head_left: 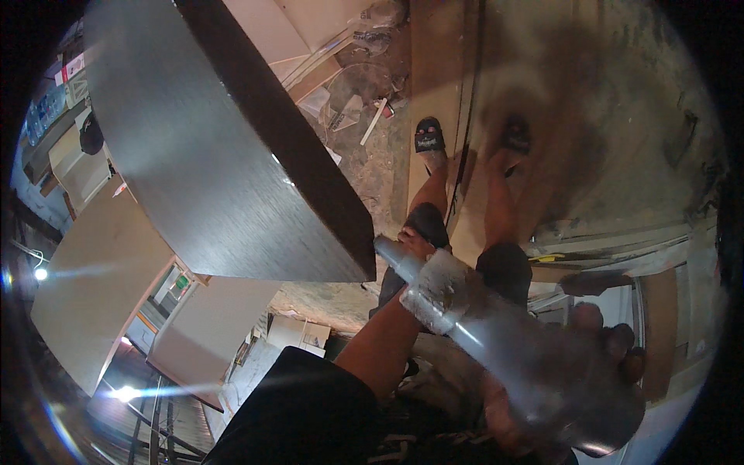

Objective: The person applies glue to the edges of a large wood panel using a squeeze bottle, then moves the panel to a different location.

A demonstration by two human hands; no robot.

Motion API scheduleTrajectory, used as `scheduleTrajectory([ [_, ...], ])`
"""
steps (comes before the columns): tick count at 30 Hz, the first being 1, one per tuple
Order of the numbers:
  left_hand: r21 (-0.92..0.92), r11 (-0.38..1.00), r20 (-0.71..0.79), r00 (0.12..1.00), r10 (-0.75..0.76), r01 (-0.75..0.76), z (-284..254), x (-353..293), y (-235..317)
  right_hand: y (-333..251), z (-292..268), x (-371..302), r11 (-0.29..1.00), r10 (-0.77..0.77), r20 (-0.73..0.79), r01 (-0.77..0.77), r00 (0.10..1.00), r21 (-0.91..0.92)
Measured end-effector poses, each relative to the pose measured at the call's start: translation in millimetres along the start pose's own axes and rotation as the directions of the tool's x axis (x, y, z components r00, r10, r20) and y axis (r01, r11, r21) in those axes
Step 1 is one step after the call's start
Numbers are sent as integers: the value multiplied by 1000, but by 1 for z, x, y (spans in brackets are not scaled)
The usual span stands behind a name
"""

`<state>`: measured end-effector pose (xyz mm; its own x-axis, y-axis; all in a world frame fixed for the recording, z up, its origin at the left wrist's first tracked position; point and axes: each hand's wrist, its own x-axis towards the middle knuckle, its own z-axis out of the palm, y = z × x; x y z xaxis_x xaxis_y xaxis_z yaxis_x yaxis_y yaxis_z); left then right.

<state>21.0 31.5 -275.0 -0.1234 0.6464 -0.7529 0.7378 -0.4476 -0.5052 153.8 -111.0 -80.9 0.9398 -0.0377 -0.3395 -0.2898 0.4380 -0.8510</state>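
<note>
My right hand is wrapped around a translucent greyish squeeze bottle, which lies slantwise across the lower right. Its narrow nozzle points up and to the left, and tape-like wrapping surrounds its neck. The tip comes close to the lower right corner of a large dark grey wood-grain panel; whether they touch I cannot tell. My left hand lies on my left knee behind the nozzle, its fingers loosely spread and partly hidden by the bottle. It holds nothing that I can see.
Bare beige boards stand at the left below the panel. Plastic scraps and a white strip litter the floor ahead. My sandalled foot rests on a long brown board. More board strips lie at the right. Lamps shine at lower left.
</note>
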Motion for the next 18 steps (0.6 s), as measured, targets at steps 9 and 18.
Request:
scheduleTrajectory([
  [9, -8, 1000, -11, 1000, 14, -15, 1, 0, 0, -3, -2, 3, 1000, -12, 7, 12, 1000, -9],
  [18, -11, 1000, -77, 997, 12, -13, 26, 11, -5, -9, -7, 4, 1000, -27, 2, 27, 1000, -4],
])
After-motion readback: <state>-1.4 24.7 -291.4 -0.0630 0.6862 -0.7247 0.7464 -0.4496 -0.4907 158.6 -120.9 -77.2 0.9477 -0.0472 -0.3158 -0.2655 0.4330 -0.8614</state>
